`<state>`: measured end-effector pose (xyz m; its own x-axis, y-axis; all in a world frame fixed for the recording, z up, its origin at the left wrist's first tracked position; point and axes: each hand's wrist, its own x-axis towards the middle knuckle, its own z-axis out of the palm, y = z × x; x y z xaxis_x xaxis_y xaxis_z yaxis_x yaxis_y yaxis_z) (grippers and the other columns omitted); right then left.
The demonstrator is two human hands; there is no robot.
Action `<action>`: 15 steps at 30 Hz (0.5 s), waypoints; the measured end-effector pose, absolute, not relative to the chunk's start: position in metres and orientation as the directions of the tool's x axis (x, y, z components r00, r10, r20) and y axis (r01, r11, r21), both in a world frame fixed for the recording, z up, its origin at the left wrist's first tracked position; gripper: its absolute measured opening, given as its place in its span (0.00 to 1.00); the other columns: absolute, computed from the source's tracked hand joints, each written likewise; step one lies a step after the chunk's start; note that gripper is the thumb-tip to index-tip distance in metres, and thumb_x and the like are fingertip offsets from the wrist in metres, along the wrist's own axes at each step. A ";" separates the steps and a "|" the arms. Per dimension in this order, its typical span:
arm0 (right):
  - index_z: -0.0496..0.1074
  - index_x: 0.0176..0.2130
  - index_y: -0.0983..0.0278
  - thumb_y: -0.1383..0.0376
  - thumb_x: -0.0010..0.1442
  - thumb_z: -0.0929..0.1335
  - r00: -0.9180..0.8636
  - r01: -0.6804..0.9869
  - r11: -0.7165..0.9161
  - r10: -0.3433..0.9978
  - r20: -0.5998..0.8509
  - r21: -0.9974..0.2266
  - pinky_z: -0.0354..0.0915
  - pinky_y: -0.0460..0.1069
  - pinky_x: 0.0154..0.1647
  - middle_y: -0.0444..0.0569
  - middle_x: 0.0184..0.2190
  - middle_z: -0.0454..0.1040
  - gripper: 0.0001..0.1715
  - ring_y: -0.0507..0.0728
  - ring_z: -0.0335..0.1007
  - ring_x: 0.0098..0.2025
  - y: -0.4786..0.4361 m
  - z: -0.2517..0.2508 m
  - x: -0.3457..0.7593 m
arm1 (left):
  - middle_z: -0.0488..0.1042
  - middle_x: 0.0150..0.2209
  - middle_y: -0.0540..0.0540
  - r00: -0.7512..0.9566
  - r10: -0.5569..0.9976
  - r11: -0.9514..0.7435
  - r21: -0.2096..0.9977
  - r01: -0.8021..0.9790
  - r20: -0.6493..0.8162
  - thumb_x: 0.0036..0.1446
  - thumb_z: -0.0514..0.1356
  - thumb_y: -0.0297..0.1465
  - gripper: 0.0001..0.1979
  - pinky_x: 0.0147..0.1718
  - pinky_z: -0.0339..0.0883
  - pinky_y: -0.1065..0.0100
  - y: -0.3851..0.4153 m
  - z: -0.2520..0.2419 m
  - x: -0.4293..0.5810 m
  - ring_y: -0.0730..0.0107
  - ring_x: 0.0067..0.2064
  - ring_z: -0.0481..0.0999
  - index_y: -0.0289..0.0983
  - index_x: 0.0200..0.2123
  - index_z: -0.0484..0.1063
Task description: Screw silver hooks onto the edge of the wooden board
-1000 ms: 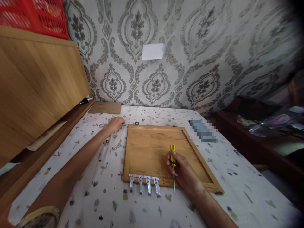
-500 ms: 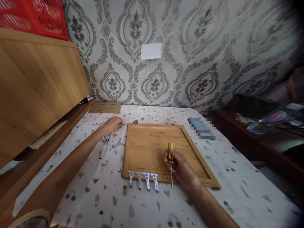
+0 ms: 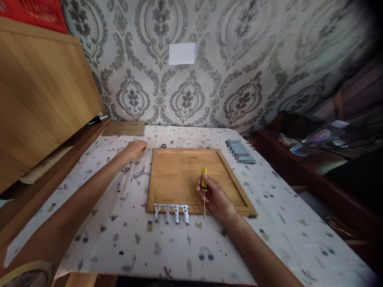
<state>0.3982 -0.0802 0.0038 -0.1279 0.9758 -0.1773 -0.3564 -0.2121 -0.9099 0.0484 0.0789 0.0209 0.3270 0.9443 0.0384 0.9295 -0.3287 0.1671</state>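
Observation:
My right hand (image 3: 216,194) is wrapped around a screwdriver (image 3: 204,179) with a yellow and black handle, its metal shaft pointing down toward the near edge of a framed wooden panel (image 3: 179,175). Along that near edge, left of the shaft, several silver metal hooks (image 3: 176,215) sit in a row and stick out past the frame. My left hand (image 3: 135,150) is on the patterned cloth beside the panel's far left corner. Its fingers are curled together, and whatever they may hold is hidden. Another metal hook (image 3: 139,172) lies loose on the cloth nearby.
A piece of cardboard (image 3: 123,128) lies at the back left, below a wooden cabinet (image 3: 44,95). A blurred-out flat object (image 3: 241,152) rests right of the panel. Farther right, a plastic bottle (image 3: 318,137) lies on a dark red surface (image 3: 272,145).
The whole view has shifted, so everything appears farther left and higher. My left fingers look more curled in. My right hand still holds the screwdriver in about the same place over the panel.

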 end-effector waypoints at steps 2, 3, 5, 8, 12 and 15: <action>0.74 0.27 0.65 0.41 0.42 0.83 -0.135 -0.367 -0.211 0.976 -0.172 -0.906 0.46 0.41 0.14 0.42 0.20 0.73 0.34 0.44 0.57 0.15 -0.080 0.003 0.399 | 0.75 0.59 0.39 0.308 0.946 -0.323 0.219 0.921 0.099 0.71 0.64 0.39 0.19 0.53 0.78 0.50 0.072 0.027 0.043 0.55 0.55 0.79 0.37 0.60 0.73; 0.74 0.27 0.65 0.41 0.43 0.83 -0.140 -0.373 -0.211 0.975 -0.170 -0.904 0.46 0.41 0.14 0.42 0.20 0.73 0.34 0.44 0.57 0.16 -0.079 0.003 0.400 | 0.75 0.59 0.39 0.296 0.947 -0.319 0.250 0.914 0.128 0.71 0.65 0.39 0.19 0.53 0.78 0.50 0.067 0.031 0.040 0.56 0.54 0.79 0.37 0.60 0.73; 0.74 0.28 0.65 0.43 0.44 0.83 -0.153 -0.388 -0.211 0.975 -0.163 -0.897 0.46 0.41 0.14 0.42 0.20 0.73 0.32 0.45 0.58 0.16 -0.078 0.003 0.401 | 0.78 0.54 0.41 0.267 0.947 -0.312 0.321 0.894 0.177 0.71 0.65 0.40 0.17 0.51 0.78 0.52 0.051 0.037 0.031 0.57 0.51 0.80 0.35 0.55 0.76; 0.74 0.28 0.64 0.44 0.45 0.84 -0.176 -0.415 -0.212 0.973 -0.150 -0.885 0.48 0.41 0.14 0.42 0.20 0.73 0.31 0.45 0.58 0.16 -0.075 0.003 0.405 | 0.82 0.39 0.45 0.219 0.949 -0.303 0.449 0.841 0.229 0.66 0.63 0.37 0.11 0.44 0.76 0.62 0.018 0.042 0.018 0.62 0.40 0.81 0.35 0.41 0.80; 0.74 0.28 0.63 0.46 0.46 0.84 -0.183 -0.451 -0.213 0.972 -0.144 -0.867 0.52 0.41 0.14 0.41 0.21 0.73 0.29 0.45 0.60 0.17 -0.069 0.002 0.411 | 0.81 0.32 0.46 0.206 0.954 -0.297 0.610 0.734 0.217 0.59 0.62 0.41 0.13 0.33 0.72 0.68 -0.030 0.037 0.016 0.65 0.33 0.79 0.36 0.34 0.79; 0.73 0.29 0.62 0.47 0.51 0.82 -0.182 -0.463 -0.226 0.971 -0.157 -0.857 0.56 0.41 0.15 0.42 0.22 0.75 0.26 0.47 0.63 0.19 -0.065 -0.001 0.414 | 0.80 0.29 0.48 0.232 0.956 -0.290 0.687 0.666 0.179 0.58 0.63 0.43 0.14 0.32 0.71 0.69 -0.054 0.030 0.031 0.66 0.31 0.77 0.37 0.33 0.80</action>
